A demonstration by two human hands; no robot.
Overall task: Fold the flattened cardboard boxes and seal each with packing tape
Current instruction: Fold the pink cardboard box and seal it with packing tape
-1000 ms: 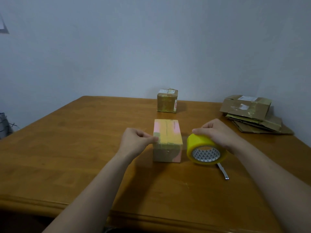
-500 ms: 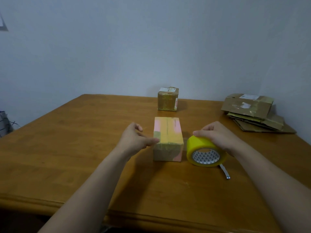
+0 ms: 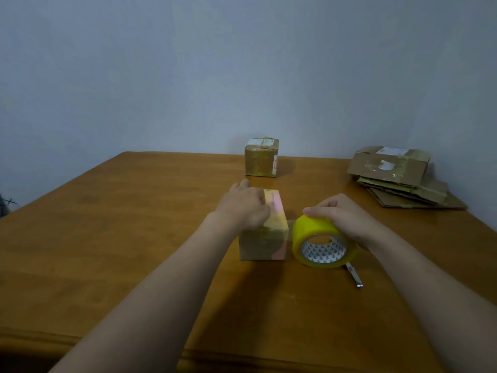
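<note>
On a wooden table (image 3: 107, 238), the left hand (image 3: 244, 208) presses flat, fingers loose, on the near taped cardboard box (image 3: 265, 242), just beside the yellow packing tape roll (image 3: 317, 230) clasped by the right hand (image 3: 343, 218); tugging the roll could drag the light box or wrinkle its tape.

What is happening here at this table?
A person is sealing cardboard boxes at a wooden table. The left hand rests on top of a small taped box, while the right hand grips a yellow packing tape roll beside it. Another taped box stands near the far edge, and a stack of flattened boxes lies on the right.
</note>
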